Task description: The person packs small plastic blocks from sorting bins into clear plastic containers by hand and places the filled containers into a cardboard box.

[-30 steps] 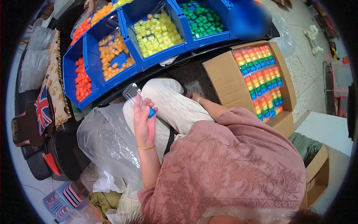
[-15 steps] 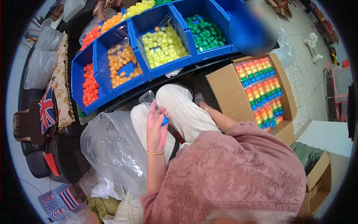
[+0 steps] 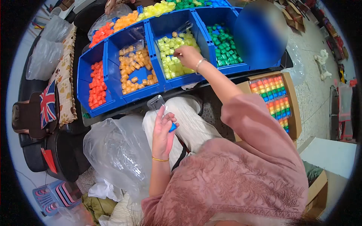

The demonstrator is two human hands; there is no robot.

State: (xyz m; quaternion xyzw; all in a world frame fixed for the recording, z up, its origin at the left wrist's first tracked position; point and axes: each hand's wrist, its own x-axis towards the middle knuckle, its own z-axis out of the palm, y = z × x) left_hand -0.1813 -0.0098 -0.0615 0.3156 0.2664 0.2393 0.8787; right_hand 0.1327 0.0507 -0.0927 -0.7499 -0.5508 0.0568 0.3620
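My left hand (image 3: 164, 132) is above my lap, its fingers curled round a clear plastic case (image 3: 155, 101). A small blue piece (image 3: 173, 127) shows at the edge of the same hand. My right hand (image 3: 189, 58) reaches into the bin of small, shiny yellow pieces (image 3: 170, 67). Its fingertips are drawn together just over the pieces; whether one is between them I cannot make out. Neighbouring blue bins hold orange pieces (image 3: 134, 64), red pieces (image 3: 97, 88) and green pieces (image 3: 227, 49).
An open cardboard box (image 3: 296, 109) at the right holds packs of rainbow-ordered pieces (image 3: 278, 101). A large clear plastic bag (image 3: 115, 150) lies left of my lap. Behind the bins are more coloured heaps, and another person's hand (image 3: 109, 6) at the upper left. A blurred patch covers the upper right.
My right hand has moved from beside the cardboard box up and left into the yellow bin. My left hand still holds the clear case. The whole view has shifted slightly.
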